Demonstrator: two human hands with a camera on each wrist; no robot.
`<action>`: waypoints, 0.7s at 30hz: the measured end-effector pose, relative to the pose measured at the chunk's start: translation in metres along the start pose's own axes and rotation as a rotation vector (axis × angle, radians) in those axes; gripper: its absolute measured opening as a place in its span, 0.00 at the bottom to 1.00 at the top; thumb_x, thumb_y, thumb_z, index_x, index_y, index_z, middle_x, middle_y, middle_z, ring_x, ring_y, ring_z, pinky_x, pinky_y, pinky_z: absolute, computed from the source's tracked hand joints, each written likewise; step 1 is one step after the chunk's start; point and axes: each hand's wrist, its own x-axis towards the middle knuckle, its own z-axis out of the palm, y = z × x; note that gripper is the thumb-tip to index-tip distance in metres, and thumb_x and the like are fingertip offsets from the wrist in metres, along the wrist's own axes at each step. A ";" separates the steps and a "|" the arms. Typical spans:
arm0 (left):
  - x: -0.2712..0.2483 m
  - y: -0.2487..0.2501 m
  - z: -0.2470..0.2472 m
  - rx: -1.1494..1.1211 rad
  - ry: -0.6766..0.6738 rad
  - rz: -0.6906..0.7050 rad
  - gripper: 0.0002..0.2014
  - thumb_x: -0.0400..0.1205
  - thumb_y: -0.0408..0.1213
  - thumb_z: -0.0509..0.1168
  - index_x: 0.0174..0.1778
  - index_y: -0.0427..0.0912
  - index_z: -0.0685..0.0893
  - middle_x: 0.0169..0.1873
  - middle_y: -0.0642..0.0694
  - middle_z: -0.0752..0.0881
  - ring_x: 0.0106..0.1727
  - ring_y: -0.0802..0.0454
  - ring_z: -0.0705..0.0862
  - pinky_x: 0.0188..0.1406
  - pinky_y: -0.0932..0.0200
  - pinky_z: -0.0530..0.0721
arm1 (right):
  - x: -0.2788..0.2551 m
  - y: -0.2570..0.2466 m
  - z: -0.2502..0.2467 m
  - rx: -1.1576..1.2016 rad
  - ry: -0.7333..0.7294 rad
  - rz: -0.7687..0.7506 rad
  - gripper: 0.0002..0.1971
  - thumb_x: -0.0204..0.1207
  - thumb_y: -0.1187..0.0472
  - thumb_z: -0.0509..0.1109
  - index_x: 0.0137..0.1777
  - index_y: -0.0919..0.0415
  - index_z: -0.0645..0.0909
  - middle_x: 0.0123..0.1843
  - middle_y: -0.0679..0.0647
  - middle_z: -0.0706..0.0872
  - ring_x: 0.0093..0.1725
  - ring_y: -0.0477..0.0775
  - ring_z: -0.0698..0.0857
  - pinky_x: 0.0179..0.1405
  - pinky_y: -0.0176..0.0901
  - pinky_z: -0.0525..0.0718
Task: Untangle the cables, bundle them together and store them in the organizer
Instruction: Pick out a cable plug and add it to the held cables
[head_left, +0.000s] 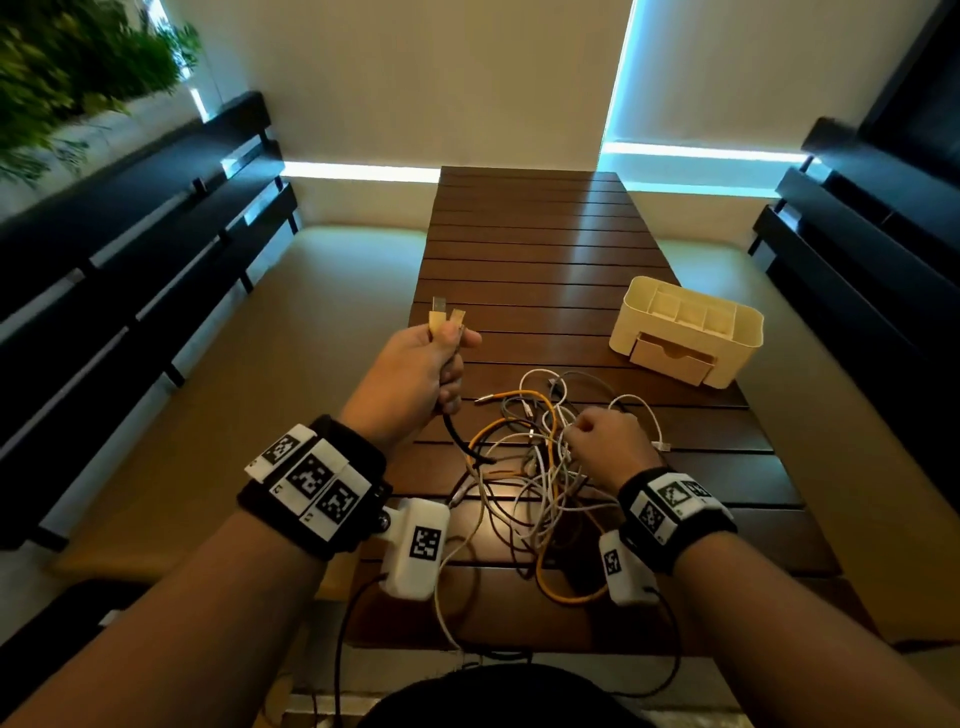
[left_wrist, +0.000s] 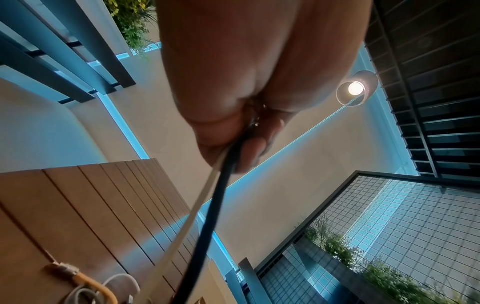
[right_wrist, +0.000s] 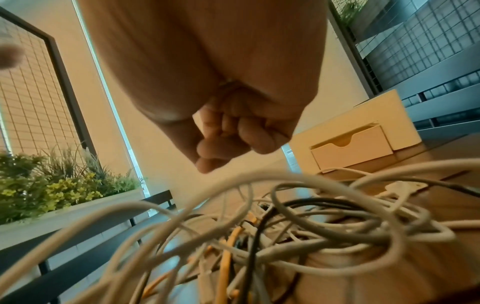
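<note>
White, orange and black cables (head_left: 535, 467) lie tangled at the wooden table's (head_left: 524, 249) centre, your left hand (head_left: 410, 379) clamping two plug ends, your right hand (head_left: 608, 447) pinching a white strand, cream organizer (head_left: 685, 332) at right.

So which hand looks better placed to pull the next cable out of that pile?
Probably the right hand. It sits curled right over the tangled cables, though whether it grips a strand is unclear. The left hand is raised beside the pile, already gripping two plug ends with cords trailing down.
</note>
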 end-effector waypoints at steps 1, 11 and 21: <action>0.001 -0.001 0.000 0.005 -0.006 -0.004 0.17 0.92 0.43 0.50 0.57 0.34 0.79 0.22 0.52 0.66 0.21 0.58 0.64 0.24 0.61 0.67 | 0.002 -0.004 0.000 0.062 0.019 -0.013 0.08 0.79 0.53 0.67 0.39 0.50 0.84 0.41 0.50 0.87 0.42 0.52 0.86 0.46 0.49 0.87; 0.005 0.004 -0.006 0.067 -0.071 -0.013 0.17 0.93 0.42 0.50 0.55 0.35 0.80 0.22 0.52 0.66 0.21 0.57 0.64 0.23 0.62 0.67 | 0.017 -0.019 0.019 -0.082 -0.316 -0.030 0.14 0.84 0.52 0.66 0.64 0.54 0.86 0.59 0.52 0.86 0.49 0.49 0.87 0.49 0.44 0.88; 0.007 0.001 -0.012 0.051 -0.082 -0.015 0.17 0.93 0.41 0.50 0.54 0.35 0.80 0.22 0.52 0.66 0.22 0.56 0.63 0.23 0.62 0.66 | 0.028 -0.014 0.032 -0.156 -0.310 -0.071 0.09 0.76 0.52 0.76 0.53 0.53 0.86 0.58 0.49 0.76 0.51 0.47 0.81 0.41 0.36 0.81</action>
